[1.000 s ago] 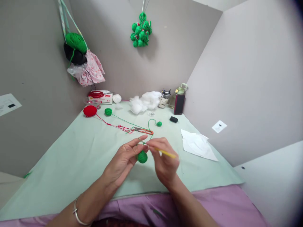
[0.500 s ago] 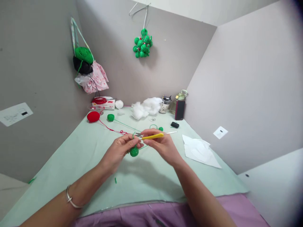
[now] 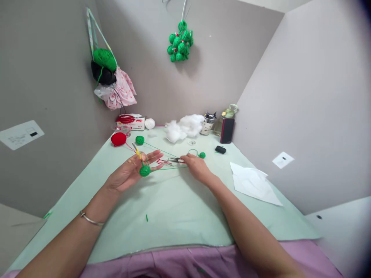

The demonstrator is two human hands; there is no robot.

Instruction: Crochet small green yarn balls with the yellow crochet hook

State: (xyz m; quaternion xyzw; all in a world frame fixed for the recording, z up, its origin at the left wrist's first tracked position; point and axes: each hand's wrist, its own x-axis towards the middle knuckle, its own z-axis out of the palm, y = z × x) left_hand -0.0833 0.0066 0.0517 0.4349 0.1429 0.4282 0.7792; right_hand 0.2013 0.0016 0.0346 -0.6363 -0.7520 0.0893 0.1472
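My left hand (image 3: 125, 173) pinches a yellow crochet hook (image 3: 138, 153) between thumb and index finger, its other fingers stretched out. Just below the hook hangs a small green crocheted ball (image 3: 145, 170), close against the palm. A green yarn strand runs from the ball toward my right hand (image 3: 198, 168). That hand's fingers are closed on the handle end of a pair of scissors (image 3: 175, 160), whose blades point left, low over the table. Tangled red yarn (image 3: 162, 162) lies between the two hands, beside the blades.
Behind the hands are a red yarn ball (image 3: 118, 139), a green yarn ball (image 3: 139, 140) and white stuffing (image 3: 185, 127). A small green ball (image 3: 202, 155) and a black case (image 3: 220, 149) lie to the right, near white paper (image 3: 255, 183). A phone (image 3: 227, 130) leans against a bottle.
My right hand has let go of the crochet hook and taken hold of the scissors. My left hand has moved left with the green ball and now holds the hook.
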